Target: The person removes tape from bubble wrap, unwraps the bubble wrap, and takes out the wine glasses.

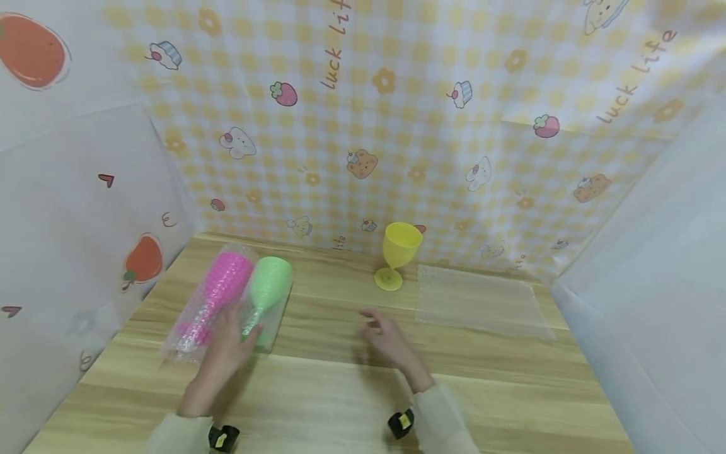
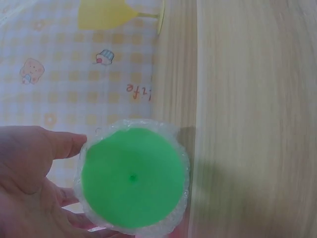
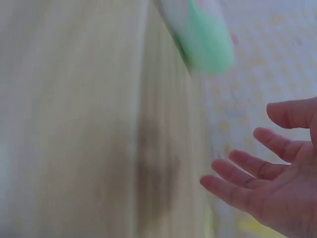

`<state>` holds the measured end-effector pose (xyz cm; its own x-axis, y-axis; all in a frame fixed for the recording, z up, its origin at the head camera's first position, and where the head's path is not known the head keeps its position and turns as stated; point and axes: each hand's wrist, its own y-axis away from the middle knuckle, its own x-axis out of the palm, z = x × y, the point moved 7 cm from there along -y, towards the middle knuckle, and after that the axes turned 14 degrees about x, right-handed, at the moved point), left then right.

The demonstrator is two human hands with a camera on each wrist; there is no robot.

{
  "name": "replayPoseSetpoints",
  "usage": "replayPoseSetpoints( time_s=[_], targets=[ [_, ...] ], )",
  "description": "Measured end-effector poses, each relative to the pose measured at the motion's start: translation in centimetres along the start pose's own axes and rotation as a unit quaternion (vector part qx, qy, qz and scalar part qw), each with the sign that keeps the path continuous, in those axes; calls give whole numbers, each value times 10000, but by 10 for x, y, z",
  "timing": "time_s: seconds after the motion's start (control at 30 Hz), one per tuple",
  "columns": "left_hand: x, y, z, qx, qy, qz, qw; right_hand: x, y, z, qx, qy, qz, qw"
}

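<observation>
A pink goblet (image 1: 229,277) and a green goblet (image 1: 271,280) lie side by side at the left, both in clear bubble wrap. My left hand (image 1: 228,340) is over their lower ends, thumb and fingers spread. In the left wrist view, the green goblet's round base (image 2: 132,178) faces the camera, with my thumb and fingertips right at the wrap's edge. An unwrapped yellow goblet (image 1: 401,246) stands upright at the back. My right hand (image 1: 388,340) is in front of it above the table, holding nothing, fingers loosely bent.
A flat sheet of bubble wrap (image 1: 482,302) lies at the back right. Behind the wooden table (image 1: 317,403) hangs a yellow checked cloth (image 1: 420,132), with pale side walls left and right. Each wrist carries a small black device.
</observation>
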<state>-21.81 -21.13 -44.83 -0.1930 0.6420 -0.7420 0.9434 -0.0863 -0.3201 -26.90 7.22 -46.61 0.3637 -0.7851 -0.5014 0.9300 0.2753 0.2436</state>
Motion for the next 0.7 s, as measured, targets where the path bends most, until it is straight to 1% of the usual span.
replayPoseSetpoints(
  time_s=[0.1, 0.17, 0.23, 0.3, 0.4, 0.5, 0.6, 0.7],
  targets=[
    [2, -4, -5, 159, 92, -215, 9996, 35, 1, 9, 56, -224, 646, 9976],
    [5, -5, -8, 162, 179, -232, 9994, 54, 3, 13, 198, -383, 965, 9944],
    [10, -6, -11, 115, 321, -190, 9992, 67, 5, 16, 332, -524, 1165, 9912],
    [16, -6, -15, 34, 505, -84, 9987, 76, 7, 18, 426, -599, 1233, 9897],
    [28, -4, -21, -132, 837, 112, 9963, 83, 7, 19, 479, -676, 1233, 9889],
    [40, -3, -28, -216, 1145, 295, 9927, 84, 6, 18, 481, -776, 1150, 9892],
    [51, 0, -38, -159, 1569, 356, 9868, 83, 7, 13, 457, -1050, 1128, 9870],
    [60, 4, -49, -124, 1955, 438, 9797, 82, 10, 9, 413, -1349, 1243, 9822]
  ],
)
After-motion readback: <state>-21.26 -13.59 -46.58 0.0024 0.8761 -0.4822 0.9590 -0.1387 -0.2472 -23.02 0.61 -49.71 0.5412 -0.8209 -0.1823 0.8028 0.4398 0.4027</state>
